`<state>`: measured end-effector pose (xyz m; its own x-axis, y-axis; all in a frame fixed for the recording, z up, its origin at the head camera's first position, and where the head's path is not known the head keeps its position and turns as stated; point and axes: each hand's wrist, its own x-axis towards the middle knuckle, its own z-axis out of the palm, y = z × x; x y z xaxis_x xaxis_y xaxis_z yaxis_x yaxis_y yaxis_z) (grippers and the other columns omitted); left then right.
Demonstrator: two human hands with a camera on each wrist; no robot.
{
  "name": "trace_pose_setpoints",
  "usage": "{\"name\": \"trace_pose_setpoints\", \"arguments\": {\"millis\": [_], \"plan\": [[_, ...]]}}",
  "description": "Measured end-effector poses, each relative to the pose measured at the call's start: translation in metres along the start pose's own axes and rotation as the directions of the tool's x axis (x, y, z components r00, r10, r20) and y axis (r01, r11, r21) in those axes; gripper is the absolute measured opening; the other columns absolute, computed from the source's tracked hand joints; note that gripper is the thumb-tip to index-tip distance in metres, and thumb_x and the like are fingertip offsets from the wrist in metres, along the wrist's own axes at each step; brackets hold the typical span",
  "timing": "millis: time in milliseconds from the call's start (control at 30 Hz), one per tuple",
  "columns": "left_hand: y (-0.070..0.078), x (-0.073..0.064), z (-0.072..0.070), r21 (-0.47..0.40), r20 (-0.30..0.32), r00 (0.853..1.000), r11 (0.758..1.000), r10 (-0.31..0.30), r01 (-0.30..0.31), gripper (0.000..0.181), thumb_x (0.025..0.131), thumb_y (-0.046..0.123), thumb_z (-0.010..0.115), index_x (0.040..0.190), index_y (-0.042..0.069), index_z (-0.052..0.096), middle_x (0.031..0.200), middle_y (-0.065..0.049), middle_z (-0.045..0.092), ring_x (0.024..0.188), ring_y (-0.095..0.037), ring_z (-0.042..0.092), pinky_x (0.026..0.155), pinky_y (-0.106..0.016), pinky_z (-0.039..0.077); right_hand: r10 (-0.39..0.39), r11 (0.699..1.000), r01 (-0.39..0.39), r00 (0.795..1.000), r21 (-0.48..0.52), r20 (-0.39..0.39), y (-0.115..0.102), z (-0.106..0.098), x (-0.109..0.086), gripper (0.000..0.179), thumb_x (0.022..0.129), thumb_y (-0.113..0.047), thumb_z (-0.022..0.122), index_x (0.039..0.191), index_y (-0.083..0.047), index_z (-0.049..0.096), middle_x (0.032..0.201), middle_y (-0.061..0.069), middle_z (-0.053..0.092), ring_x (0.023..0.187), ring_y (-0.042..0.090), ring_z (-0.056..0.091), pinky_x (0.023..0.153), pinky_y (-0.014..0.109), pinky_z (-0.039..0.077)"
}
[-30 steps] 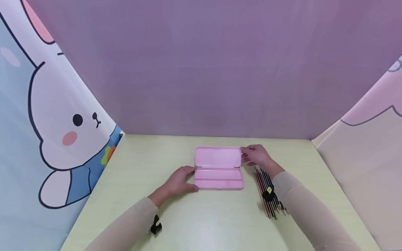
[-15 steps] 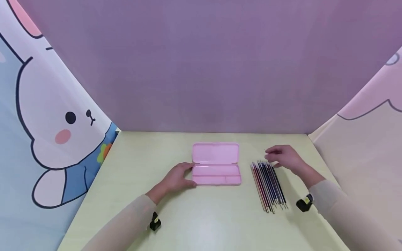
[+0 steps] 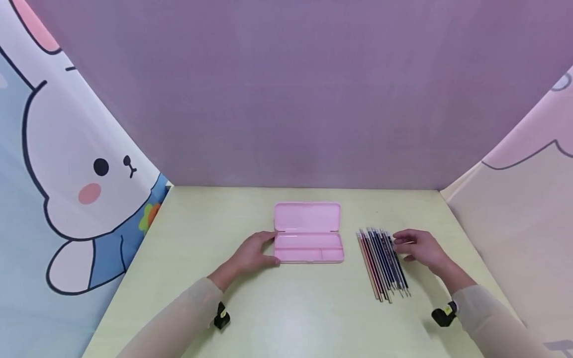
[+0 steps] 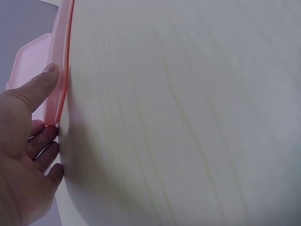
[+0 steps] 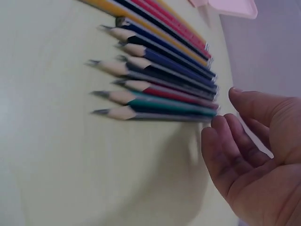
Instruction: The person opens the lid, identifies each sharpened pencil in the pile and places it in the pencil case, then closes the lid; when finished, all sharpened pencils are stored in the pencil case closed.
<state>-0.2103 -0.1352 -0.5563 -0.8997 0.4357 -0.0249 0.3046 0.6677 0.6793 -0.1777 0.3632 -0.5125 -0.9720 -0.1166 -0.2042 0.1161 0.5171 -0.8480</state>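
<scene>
A pink pencil case (image 3: pixel 309 240) lies with its lid folded back, showing a long compartment and smaller divided ones inside. My left hand (image 3: pixel 251 253) holds its left end, the thumb (image 4: pixel 44 84) against the front wall and the forefinger near the hinge corner. Right of the case, a row of pencils (image 3: pixel 380 263) lies side by side on the table, sharpened tips toward me and eraser ends away. My right hand (image 3: pixel 421 248) hovers beside the eraser ends on the row's right, its fingers loosely bent around nothing. In the right wrist view, those fingertips come close to the outermost grey pencil (image 5: pixel 164 116).
The pale wooden table (image 3: pixel 309 313) ends at a purple wall panel (image 3: pixel 304 99) at the back. A rabbit-printed cloth (image 3: pixel 80 164) borders the left side and a pale printed cloth (image 3: pixel 524 219) the right. Each wrist wears a small black camera (image 3: pixel 221 316).
My right hand has left the lid's right edge, swung right past the pencils and come lower beside them. My left hand stays at the case. The view has shifted slightly.
</scene>
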Motion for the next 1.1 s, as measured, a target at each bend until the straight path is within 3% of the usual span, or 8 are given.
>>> {"name": "trace_pose_setpoints", "arguments": {"millis": [267,533,867,1100], "plan": [[0.001,-0.001,0.001,-0.003,-0.008,1.000,1.000,-0.003,0.003,0.089,0.080,0.037,0.089,0.154,0.011,0.048,0.153,-0.012,0.053,0.143,-0.035,0.047,0.120,-0.053,0.038,0.005,0.999,-0.005,1.000,0.034,-0.002,0.025,0.001,-0.002,0.051,0.096,-0.014,0.073,0.138,0.009,0.055,0.134,0.030,0.062,0.096,0.007,0.070,0.079,0.032,0.064],[0.000,-0.001,0.003,0.005,-0.014,1.000,1.000,0.003,-0.003,0.088,0.079,0.037,0.089,0.153,0.011,0.048,0.152,-0.010,0.054,0.142,-0.033,0.048,0.120,-0.052,0.038,-0.029,0.999,0.028,0.999,-0.015,-0.041,0.032,0.005,-0.005,0.048,0.091,-0.008,0.076,0.133,0.009,0.060,0.122,0.027,0.069,0.093,0.006,0.069,0.079,0.019,0.059],[0.005,-0.002,0.002,-0.013,-0.012,1.000,1.000,-0.006,0.006,0.087,0.080,0.035,0.089,0.153,0.011,0.049,0.153,-0.009,0.054,0.144,-0.033,0.047,0.121,-0.053,0.038,-0.031,0.998,0.028,0.997,-0.047,-0.064,0.029,0.008,-0.006,0.045,0.089,0.000,0.074,0.131,0.012,0.060,0.120,0.029,0.069,0.090,0.006,0.067,0.076,0.020,0.060],[0.002,-0.002,0.004,-0.009,-0.020,1.000,1.000,-0.003,0.003,0.087,0.080,0.035,0.089,0.153,0.011,0.048,0.153,-0.010,0.053,0.144,-0.033,0.047,0.121,-0.052,0.038,-0.034,0.992,0.027,0.998,-0.120,-0.053,0.020,0.008,-0.007,0.047,0.087,-0.001,0.074,0.130,0.013,0.060,0.119,0.029,0.068,0.094,0.017,0.068,0.072,0.026,0.062]]}}
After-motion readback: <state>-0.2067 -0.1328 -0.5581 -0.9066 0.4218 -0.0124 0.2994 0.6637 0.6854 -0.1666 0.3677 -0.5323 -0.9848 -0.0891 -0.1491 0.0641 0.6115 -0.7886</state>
